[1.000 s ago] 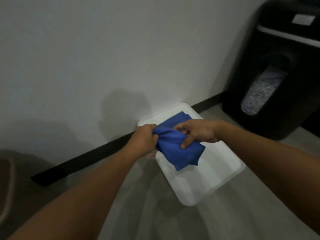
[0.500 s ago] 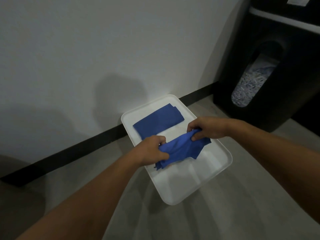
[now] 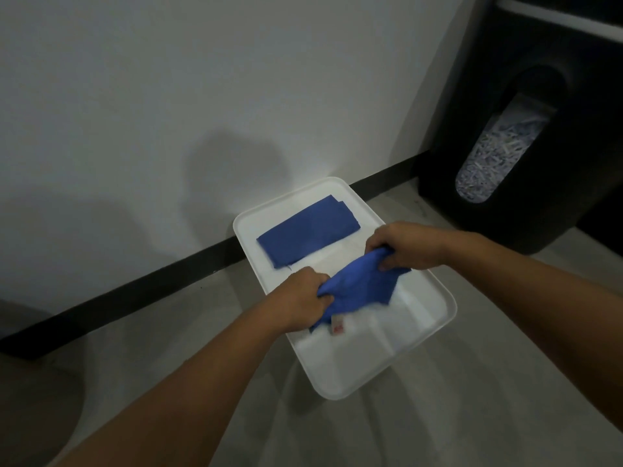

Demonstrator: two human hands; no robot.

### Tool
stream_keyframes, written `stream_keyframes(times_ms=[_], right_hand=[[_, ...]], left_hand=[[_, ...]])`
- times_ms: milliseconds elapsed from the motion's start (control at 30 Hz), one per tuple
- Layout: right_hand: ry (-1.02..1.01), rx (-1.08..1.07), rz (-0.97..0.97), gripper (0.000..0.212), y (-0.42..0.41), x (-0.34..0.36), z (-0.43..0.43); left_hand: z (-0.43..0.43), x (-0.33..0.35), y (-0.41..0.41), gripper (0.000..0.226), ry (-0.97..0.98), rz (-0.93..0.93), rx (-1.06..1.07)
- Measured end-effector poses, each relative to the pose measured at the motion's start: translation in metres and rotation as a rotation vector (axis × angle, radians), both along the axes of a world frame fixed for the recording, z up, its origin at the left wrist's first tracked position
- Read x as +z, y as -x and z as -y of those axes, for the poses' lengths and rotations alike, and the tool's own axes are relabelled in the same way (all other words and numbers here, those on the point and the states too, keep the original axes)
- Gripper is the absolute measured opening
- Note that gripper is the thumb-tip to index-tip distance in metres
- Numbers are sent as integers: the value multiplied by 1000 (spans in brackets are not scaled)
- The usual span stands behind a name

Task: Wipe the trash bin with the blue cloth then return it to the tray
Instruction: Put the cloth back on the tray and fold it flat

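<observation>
Both hands are clenched on one crumpled blue fabric cloth (image 3: 359,284): the left hand (image 3: 298,299) bunches its near end, the right hand (image 3: 403,246) pinches its far end, and the cloth sags between them just above the shallow white plastic tray (image 3: 435,318) on the grey floor (image 3: 472,416). A second ago the cloth was held higher as a tight wad; it has since come down and been pulled out longer over the tray's middle, with a small white-and-red label (image 3: 337,328) hanging at its near edge. That looks like the closing step, laying the cloth back. A second, folded blue cloth (image 3: 308,235) lies flat at the tray's far end. A black paper shredder (image 3: 526,136) stands to the right; no trash bin is clearly in view.
</observation>
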State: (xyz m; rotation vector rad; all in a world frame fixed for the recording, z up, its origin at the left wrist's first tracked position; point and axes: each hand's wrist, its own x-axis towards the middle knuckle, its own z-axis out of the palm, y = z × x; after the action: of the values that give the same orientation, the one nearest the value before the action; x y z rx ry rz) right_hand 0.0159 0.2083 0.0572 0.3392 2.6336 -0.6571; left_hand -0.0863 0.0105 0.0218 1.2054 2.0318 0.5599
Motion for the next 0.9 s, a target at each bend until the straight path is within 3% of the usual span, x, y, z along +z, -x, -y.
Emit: stream_keyframes(times_ms=[67,133,200,267,367,500,700,833,900], right_hand=[[-30,-74,-255,16,-3,-3,-2],[-42,-156,-467,19,-11,-12,-1],[-113,-146,-558,30,-25,-29,3],[-172,-46,-422,41,-42,-52,8],[-256,62,-127,51,-62,-81,13],[-236,45,-118,52,-73,-85,15],[-188,26,-71,57,-72,-82,19],[-78,-41,-96,64,-72,-80,19],[71,-274,-248,62,-71,-77,19]], left_hand=[[-2,-2,-5,14,-126,-92,78],[-1,-7,-19,43,-167,-175,149],[5,-20,-42,54,-225,-382,133],[12,-39,-65,58,-162,-599,20],[19,-53,-83,58,8,-709,-66],[19,-50,-84,54,136,-777,-125],[17,-58,-84,57,271,-611,-190],[20,-54,-83,63,101,-445,-41],[18,-46,-77,59,-54,-306,143]])
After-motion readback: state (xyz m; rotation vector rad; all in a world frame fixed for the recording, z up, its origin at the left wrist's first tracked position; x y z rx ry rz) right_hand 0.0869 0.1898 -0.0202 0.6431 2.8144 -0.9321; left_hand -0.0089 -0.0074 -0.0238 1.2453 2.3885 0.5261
